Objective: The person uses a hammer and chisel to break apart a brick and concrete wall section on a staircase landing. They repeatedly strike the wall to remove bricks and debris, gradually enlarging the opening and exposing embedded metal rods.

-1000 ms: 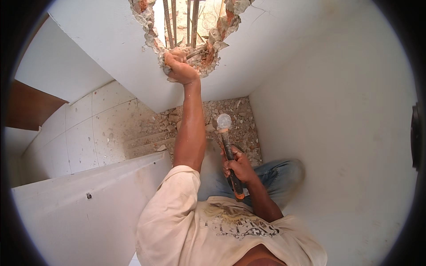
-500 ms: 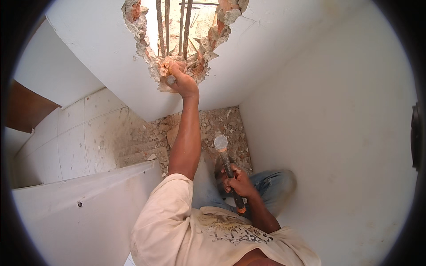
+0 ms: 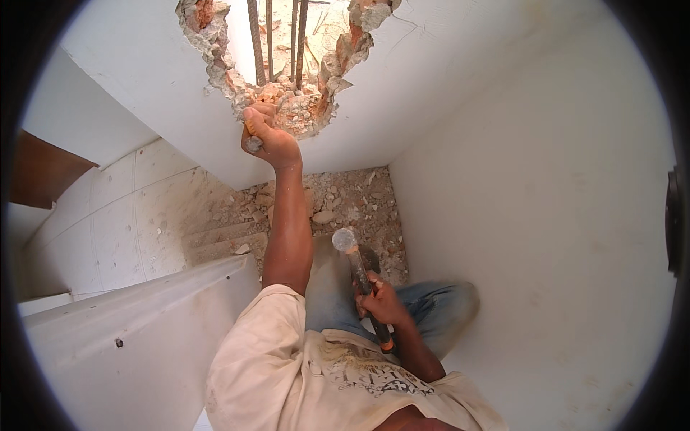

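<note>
My left hand is closed around a chisel, whose round metal end pokes out below the fist. That hand is at the lower left edge of a jagged hole broken through the white wall. The chisel's tip is hidden by the hand or the broken masonry. Low on the right, my right hand grips the dark handle of a hammer. Its round grey head points up and away from me, well apart from the chisel. Several steel reinforcing bars stand upright in the hole.
Broken rubble covers the floor below the hole. A plain wall rises close on my right. On the left are pale floor tiles, a white ledge and a brown panel.
My left hand and the chisel have shifted left and slightly down, uncovering crumbled brick at the hole's base. The hammer in my right hand has dropped a little and moved left.
</note>
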Available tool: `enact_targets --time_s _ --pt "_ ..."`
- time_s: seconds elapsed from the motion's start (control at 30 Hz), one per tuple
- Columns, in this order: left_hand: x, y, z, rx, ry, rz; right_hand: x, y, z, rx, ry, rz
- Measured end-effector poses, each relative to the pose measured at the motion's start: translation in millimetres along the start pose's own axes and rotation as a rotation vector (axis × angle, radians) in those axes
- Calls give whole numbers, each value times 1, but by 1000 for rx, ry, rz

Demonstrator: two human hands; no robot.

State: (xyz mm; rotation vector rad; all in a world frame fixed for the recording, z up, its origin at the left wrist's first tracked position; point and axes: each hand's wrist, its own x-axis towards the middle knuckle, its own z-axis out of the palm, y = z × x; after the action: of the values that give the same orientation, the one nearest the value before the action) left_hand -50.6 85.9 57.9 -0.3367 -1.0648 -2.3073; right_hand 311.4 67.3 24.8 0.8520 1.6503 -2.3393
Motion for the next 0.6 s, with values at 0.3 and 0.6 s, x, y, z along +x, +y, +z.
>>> enact_targets --time_s 0.3,0.6 --pt "-8 -29 -6 488 -237 -67 0 -3 13 334 -131 10" --pt "24 -16 23 662 -477 259 -1 -8 10 299 -110 0"
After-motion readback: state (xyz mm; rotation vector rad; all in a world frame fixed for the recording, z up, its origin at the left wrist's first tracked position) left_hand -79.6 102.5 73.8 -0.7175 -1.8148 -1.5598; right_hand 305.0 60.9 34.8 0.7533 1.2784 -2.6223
